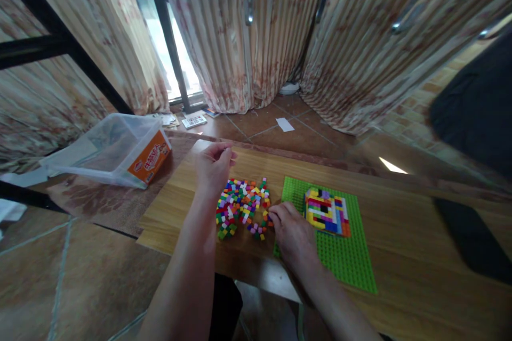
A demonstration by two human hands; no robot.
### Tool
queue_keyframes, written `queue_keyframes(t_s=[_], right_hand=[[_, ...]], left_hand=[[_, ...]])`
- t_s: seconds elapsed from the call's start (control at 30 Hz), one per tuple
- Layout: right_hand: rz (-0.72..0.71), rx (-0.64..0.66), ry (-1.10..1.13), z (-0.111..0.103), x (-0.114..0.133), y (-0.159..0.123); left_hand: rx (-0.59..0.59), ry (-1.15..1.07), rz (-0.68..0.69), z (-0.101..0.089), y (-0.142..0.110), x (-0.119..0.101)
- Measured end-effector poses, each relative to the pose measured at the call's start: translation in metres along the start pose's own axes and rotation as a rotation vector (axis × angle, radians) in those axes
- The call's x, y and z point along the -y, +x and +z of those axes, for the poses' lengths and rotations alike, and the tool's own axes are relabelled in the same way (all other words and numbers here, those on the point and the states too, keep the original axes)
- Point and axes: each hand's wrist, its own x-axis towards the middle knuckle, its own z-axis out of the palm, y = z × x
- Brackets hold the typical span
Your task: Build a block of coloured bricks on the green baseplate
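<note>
A heap of small coloured bricks (pixel 242 206) lies on the wooden table (pixel 400 224). To its right sits a green baseplate (pixel 344 256) carrying a multicoloured block build (pixel 327 211). My left hand (pixel 213 166) hovers just behind the heap, fingers curled together in a pinch; what they hold, if anything, is too small to see. At the heap's right edge rests my right hand (pixel 291 230), fingertips pressed among the loose bricks and partly covering the baseplate's left side.
A clear plastic tub (pixel 116 149) with an orange label lies tilted on the mat at left. A dark flat object (pixel 472 237) rests on the table's right. Curtains, a tiled floor and scattered papers (pixel 194 121) lie beyond the table.
</note>
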Motion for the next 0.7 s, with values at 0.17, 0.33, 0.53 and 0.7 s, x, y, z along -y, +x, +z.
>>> queue_keyframes(t_s=[0.17, 0.33, 0.53, 0.7], right_hand=[[-0.018, -0.146, 0.113, -0.027, -0.002, 0.007], [0.126, -0.313, 0.121, -0.067, -0.038, 0.012], [0.183, -0.369, 0.089, -0.075, -0.068, 0.011], [0.102, -0.309, 0.051, -0.067, -0.068, 0.014]], left_hand=[[0.022, 0.023, 0.012, 0.001, -0.001, 0.000], [0.029, 0.044, 0.001, 0.003, -0.001, 0.001], [0.047, 0.066, -0.005, 0.006, -0.002, 0.002], [0.069, 0.074, -0.008, 0.007, -0.003, 0.002]])
